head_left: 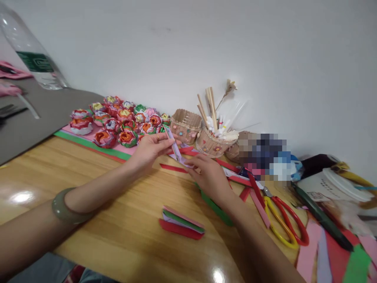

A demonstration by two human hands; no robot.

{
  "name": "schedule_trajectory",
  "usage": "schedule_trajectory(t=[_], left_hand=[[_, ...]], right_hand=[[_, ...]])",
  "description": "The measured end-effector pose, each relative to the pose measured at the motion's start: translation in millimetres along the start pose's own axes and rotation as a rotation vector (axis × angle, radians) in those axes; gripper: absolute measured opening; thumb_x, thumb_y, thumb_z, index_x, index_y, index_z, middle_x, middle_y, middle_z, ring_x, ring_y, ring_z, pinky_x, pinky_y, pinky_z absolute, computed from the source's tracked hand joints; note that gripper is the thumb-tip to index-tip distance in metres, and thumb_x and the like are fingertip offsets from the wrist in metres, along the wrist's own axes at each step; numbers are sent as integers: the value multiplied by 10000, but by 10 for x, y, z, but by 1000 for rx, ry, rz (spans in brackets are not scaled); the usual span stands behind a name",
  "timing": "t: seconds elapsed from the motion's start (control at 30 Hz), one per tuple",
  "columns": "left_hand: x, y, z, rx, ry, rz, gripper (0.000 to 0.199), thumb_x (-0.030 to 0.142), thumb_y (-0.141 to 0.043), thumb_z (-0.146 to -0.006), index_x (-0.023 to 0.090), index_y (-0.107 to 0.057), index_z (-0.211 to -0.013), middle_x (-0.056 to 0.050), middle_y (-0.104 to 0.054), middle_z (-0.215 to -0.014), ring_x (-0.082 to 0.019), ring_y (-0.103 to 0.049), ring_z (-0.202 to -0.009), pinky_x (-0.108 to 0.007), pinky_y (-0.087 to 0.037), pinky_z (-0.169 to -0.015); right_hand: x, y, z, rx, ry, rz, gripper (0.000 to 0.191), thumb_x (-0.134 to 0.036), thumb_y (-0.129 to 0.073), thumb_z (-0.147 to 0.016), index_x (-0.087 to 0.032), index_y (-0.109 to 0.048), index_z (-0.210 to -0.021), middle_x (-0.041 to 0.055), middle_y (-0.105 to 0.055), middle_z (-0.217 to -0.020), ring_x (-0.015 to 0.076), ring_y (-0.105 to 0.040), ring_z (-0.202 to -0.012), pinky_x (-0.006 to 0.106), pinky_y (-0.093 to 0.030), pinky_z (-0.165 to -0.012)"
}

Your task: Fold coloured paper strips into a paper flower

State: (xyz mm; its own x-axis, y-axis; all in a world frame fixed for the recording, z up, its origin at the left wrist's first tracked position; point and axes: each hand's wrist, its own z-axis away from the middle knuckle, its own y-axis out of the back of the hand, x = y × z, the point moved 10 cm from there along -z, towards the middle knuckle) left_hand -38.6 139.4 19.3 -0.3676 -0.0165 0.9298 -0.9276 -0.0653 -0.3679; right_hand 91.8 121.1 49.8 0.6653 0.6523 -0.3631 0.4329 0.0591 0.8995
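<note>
Between my two hands is a narrow folded paper strip (174,147), lavender with a green edge at its upper end. My left hand (150,151) pinches its upper part between thumb and fingers. At the lower end, my right hand (206,173) has its fingers closed on the lavender paper. Below them on the wooden table lies a small stack of folded papers (182,223) in pink, green, lavender and red. A loose red strip (173,168) lies just under the held paper, and a green strip (216,206) is partly hidden by my right forearm.
Many folded paper flowers (125,114) stand on coloured sheets at the back left. Decorated baskets (186,127) line the wall, one filled with sticks. Scissors (282,220), a dark green pen-like tool (322,218) and paper strips (309,249) lie right. A bottle (35,59) stands far left.
</note>
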Motion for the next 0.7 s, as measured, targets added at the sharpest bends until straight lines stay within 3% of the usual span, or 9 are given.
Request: schedule_trajectory(t=[0.17,0.3,0.37,0.47,0.53,0.6,0.7], left_hand=[[0,-19,2,-14,-4,26,144,222,-714,-670,129,-692,-777,-41,-717,-760,-114,-641,-717,-188,-490,-684],[22,-5,0,7,-12,68,146,203,-714,-665,119,-685,-781,-46,-714,-750,-116,-641,-718,-198,-495,-699],[74,60,-6,67,-44,104,153,183,-717,-655,118,-676,-786,-48,-714,-750,-124,-643,-731,-210,-497,-706],[128,127,0,136,-85,145,147,155,-702,-661,117,-671,-799,-44,-713,-758,-118,-643,-740,-203,-493,-703],[91,90,18,122,-65,151,150,152,-690,-673,120,-675,-818,-39,-714,-763,-111,-642,-729,-200,-492,-703],[-3,-17,54,56,-8,139,158,162,-685,-682,126,-679,-835,-38,-716,-773,-116,-645,-721,-219,-495,-725],[-133,-211,136,-73,54,125,136,181,-679,-691,139,-691,-820,-31,-714,-813,-129,-647,-755,-241,-494,-761]], right_hand=[[-141,-266,-5,-88,41,256,196,-187,-543,-825,-205,-647,-990,62,-646,-987,213,-577,-893,288,-424,-682],[-94,-217,-16,-119,36,315,201,-160,-477,-857,-184,-676,-843,71,-668,-891,215,-585,-860,289,-415,-661],[6,-37,-29,-74,2,233,176,-159,-503,-840,-179,-678,-837,66,-671,-895,208,-586,-865,284,-413,-678],[175,224,-50,-22,-66,1,117,-165,-568,-792,-178,-682,-771,29,-677,-784,165,-590,-724,262,-407,-636],[260,417,-54,116,-125,-210,103,-198,-578,-780,-165,-674,-764,8,-654,-694,137,-566,-626,237,-401,-574],[287,465,-43,204,-166,-398,121,-222,-564,-782,-156,-664,-766,-5,-631,-641,118,-543,-563,218,-389,-521],[205,340,-35,218,-169,-495,97,-215,-575,-765,-154,-650,-775,-8,-627,-641,107,-539,-543,206,-395,-509]])
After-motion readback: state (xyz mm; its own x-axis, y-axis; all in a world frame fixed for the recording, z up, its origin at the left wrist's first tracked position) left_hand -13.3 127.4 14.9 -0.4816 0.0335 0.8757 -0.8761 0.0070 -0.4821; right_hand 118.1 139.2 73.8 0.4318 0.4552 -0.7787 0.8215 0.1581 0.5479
